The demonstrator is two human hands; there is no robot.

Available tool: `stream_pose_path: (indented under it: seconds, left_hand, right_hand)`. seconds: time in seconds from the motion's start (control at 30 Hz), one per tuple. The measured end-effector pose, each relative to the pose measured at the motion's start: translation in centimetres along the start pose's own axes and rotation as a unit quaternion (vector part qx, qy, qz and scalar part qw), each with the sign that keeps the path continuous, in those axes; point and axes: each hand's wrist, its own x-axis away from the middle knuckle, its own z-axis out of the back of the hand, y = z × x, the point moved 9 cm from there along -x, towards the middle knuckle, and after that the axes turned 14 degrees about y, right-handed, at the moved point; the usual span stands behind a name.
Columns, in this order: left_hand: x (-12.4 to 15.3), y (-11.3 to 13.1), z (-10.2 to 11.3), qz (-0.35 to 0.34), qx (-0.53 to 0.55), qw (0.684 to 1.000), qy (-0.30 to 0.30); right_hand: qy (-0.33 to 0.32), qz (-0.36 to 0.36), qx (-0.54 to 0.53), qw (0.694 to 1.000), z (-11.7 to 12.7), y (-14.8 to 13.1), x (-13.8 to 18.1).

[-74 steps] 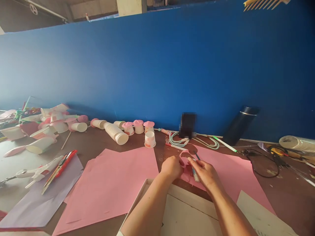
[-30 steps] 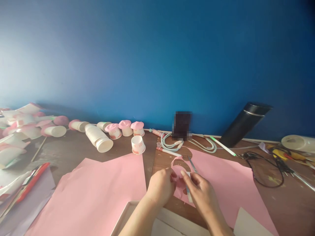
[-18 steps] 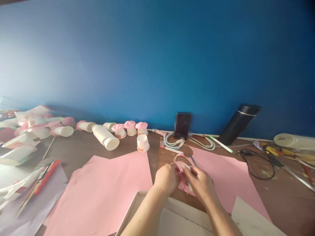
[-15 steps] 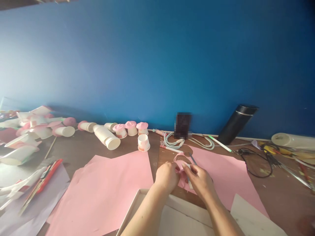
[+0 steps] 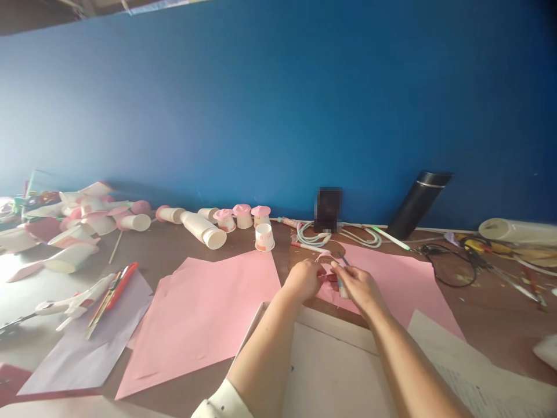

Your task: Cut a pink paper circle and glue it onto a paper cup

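In the middle of the head view, my left hand has its fingers closed on a small piece of pink paper, partly hidden behind the fingers. Close by on the right, my right hand is closed around a small whitish stick-like thing; its kind is hard to make out. A thin dark blue-grey stick shows just beyond the right fingers. Both hands are over the near left edge of a pink sheet, behind a white box lid.
Another pink sheet lies left, with a red utility knife and scissors beyond. Paper cups, some pink-topped, line the blue wall. Behind the hands are a cable and a black flask.
The camera view has tilted and shifted, so the table things sit higher and more shows at the left. Both hands stay together, the pink paper and whitish stick still in them.
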Motion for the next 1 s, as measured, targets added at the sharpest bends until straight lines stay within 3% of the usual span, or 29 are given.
stream_pose_path:
  seconds: [0.4,0.83,1.0]
  left_hand:
    - [0.0,0.1,-0.2,0.013,0.042,0.999,0.02]
    - [-0.2,0.2,-0.6,0.012,0.014,0.999,0.031]
    - [-0.1,-0.2,-0.6,0.041,0.014,0.999,0.02]
  right_hand:
    - [0.025,0.051,0.075,0.996,0.5,-1.1,0.4]
    - [0.015,0.065,0.054,0.996,0.6,-1.6,0.6]
    - [0.01,0.061,0.054,0.997,0.8,-1.5,0.5]
